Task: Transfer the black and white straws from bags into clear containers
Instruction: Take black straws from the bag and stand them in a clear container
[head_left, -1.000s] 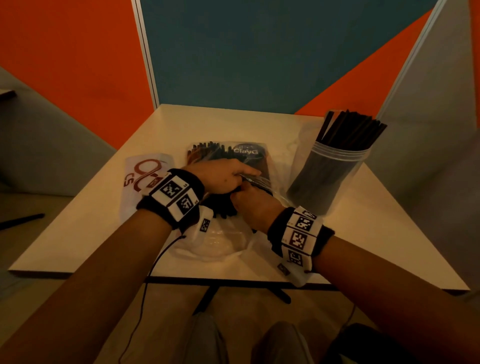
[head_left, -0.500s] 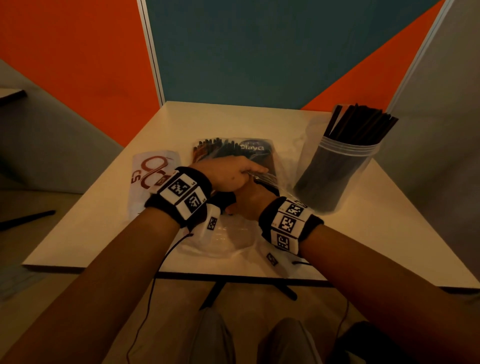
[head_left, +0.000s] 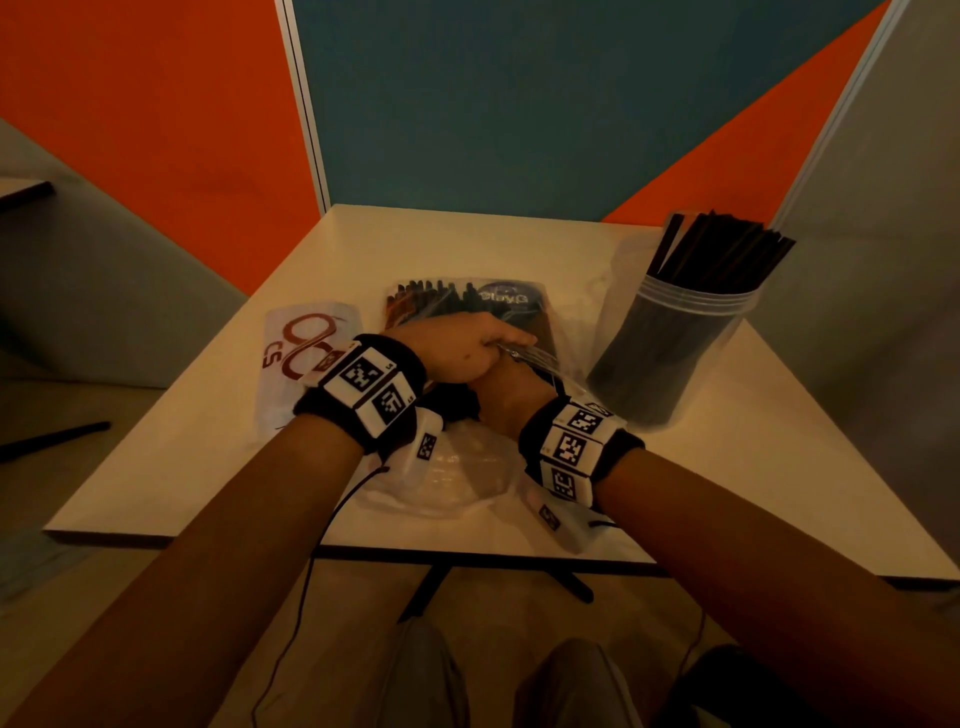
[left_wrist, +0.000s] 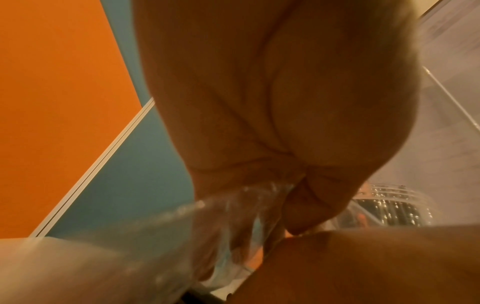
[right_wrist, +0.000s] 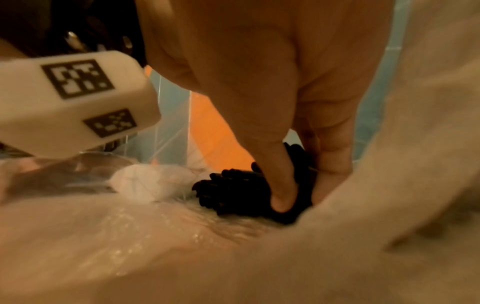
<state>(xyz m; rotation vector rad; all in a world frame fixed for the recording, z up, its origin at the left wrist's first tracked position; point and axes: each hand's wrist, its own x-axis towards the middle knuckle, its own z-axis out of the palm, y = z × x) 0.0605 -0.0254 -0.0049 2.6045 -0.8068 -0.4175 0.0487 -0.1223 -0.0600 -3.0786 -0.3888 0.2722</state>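
Both hands meet over the clear bag (head_left: 457, 467) that lies at the near middle of the desk (head_left: 753, 467). The left hand (head_left: 457, 348) reaches across the bag with its fingers curled, pinching a fold of the bag's clear film (left_wrist: 233, 205) between thumb and fingers. The right hand (head_left: 511, 400), partly hidden beneath the left in the head view, is inside the bag's mouth; the right wrist view shows its thumb (right_wrist: 278, 185) and fingers closed around a bundle of black straws (right_wrist: 233, 191), whose cut ends face the camera. Beyond the hands, farther from the person, the bag's far end shows more black straws (head_left: 436, 301) and a round printed label (head_left: 504, 299). To the left of the bag lies a second bag (head_left: 306, 353), flat, with a red printed logo. To the right of the bag stands the clear container (head_left: 670, 348), upright, filled with black straws whose tops (head_left: 722, 249) rise above its rim and lean to the right.
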